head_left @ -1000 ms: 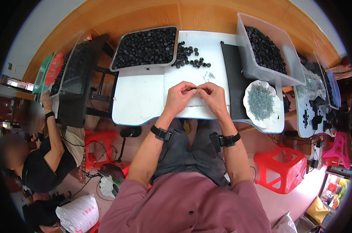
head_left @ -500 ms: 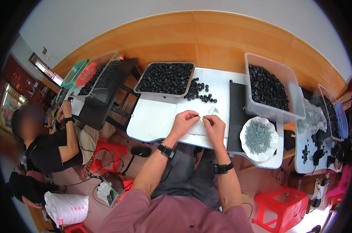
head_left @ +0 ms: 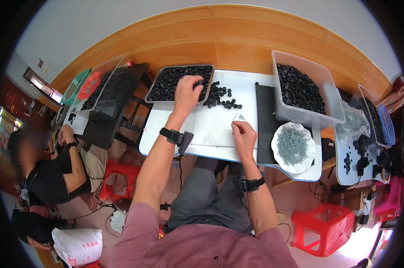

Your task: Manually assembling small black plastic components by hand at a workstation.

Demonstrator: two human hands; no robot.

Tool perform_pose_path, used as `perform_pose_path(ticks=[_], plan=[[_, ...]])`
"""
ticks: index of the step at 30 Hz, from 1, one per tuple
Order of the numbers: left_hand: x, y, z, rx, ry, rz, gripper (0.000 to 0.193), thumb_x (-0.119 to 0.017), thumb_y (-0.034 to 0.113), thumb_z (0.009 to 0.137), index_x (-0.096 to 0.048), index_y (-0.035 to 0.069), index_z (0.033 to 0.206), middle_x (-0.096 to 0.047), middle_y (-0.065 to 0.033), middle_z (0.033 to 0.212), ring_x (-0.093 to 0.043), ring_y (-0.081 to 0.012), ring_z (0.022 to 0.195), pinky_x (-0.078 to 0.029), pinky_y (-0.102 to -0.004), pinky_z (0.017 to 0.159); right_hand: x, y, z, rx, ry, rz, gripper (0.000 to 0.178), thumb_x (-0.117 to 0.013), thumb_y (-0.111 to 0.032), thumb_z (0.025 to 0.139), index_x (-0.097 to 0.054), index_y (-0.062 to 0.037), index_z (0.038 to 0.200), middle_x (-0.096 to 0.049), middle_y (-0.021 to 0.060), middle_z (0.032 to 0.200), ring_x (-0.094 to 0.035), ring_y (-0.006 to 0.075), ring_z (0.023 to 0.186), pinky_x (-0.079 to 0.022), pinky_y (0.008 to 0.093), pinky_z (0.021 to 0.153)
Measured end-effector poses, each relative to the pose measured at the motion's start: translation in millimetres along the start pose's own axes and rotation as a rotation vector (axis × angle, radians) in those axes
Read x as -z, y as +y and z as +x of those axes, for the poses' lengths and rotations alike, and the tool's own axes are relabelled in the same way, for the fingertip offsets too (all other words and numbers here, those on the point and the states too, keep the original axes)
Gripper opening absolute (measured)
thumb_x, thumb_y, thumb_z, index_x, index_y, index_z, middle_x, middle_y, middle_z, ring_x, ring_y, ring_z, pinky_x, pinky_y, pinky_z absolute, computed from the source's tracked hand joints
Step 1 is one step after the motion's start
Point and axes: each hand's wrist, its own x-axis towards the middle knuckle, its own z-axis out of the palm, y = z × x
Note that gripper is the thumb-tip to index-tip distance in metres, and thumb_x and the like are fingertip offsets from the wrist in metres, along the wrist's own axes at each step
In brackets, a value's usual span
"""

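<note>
My left hand [head_left: 187, 93] is over the right part of a tray [head_left: 151, 101] heaped with small round black plastic caps [head_left: 171, 81]. Its thumb and fingers are apart, and I see nothing between them. Lower on the white table, my right hand [head_left: 245, 138] has thumb and forefinger pinched together; whatever they hold is too small to make out. Just beyond those fingertips lies a little group of thin grey pins [head_left: 239, 117]. Loose black caps [head_left: 224, 102] are scattered beside the tray's right side. Each of my wrists wears a black strap with a small device.
A white fluted dish [head_left: 277, 157] full of grey pins stands on a black mat [head_left: 265, 134] at right. Behind it is a large clear bin [head_left: 291, 115] of black parts. A red stool [head_left: 322, 230] stands at lower right. Another person [head_left: 54, 165] sits working at left.
My left hand has left its place beside the right hand and moved up and left over the tray, its fingers parting. My right hand stays pinched near the pins. The view has shifted slightly.
</note>
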Motion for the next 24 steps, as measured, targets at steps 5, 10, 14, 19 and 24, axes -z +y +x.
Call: perform_pose_path(ticks=[5,10,14,19,24], plan=[[-46,38,-37,-0.063,-0.32,-0.02,0.019,-0.078,0.01,0.082,-0.075,0.007,0.1,-0.065,-0.0101,0.096,-0.063,-0.0306,0.098,-0.052,-0.0432,0.085,5,-1,-2,0.041,0.116,-0.012,0.009,-0.073,-0.003,0.089,-0.076,0.0017,0.097,-0.072,0.009,0.083,-0.064,0.0113,0.067,-0.051,0.0257,0.062],[-64,38,-45,-0.094,-0.35,0.042,0.025,-0.075,0.006,0.083,-0.073,0.007,0.108,-0.063,-0.009,0.098,-0.06,-0.0302,0.099,-0.05,-0.044,0.085,0,-1,-4,0.032,0.144,-0.029,0.008,-0.073,-0.003,0.09,-0.076,0.0016,0.096,-0.072,0.0083,0.083,-0.064,0.0109,0.066,-0.051,0.0259,0.061],[-68,20,-33,-0.153,-0.168,0.077,0.026,-0.064,-0.003,0.085,-0.073,0.006,0.108,-0.066,-0.0101,0.106,-0.062,-0.0314,0.107,-0.051,-0.0435,0.088,0,2,-4,0.033,0.139,-0.076,0.008,-0.072,-0.002,0.089,-0.076,0.0021,0.095,-0.072,0.0084,0.083,-0.064,0.0108,0.066,-0.05,0.0256,0.062],[-24,-10,25,-0.13,-0.216,0.083,0.022,-0.064,0.001,0.089,-0.072,0.004,0.11,-0.068,-0.0154,0.119,-0.061,-0.0358,0.116,-0.05,-0.0441,0.102,2,-8,-4,0.051,0.102,-0.092,0.008,-0.073,-0.003,0.089,-0.075,0.0026,0.095,-0.072,0.0089,0.083,-0.063,0.0112,0.067,-0.05,0.026,0.062],[-11,-29,26,-0.121,-0.362,0.13,0.021,-0.069,0.009,0.09,-0.072,0.004,0.109,-0.068,-0.0149,0.121,-0.06,-0.0353,0.12,-0.048,-0.0435,0.103,-1,-8,-4,0.045,0.084,-0.109,0.008,-0.073,-0.003,0.089,-0.075,0.0028,0.094,-0.071,0.0096,0.082,-0.063,0.013,0.066,-0.05,0.0269,0.062]])
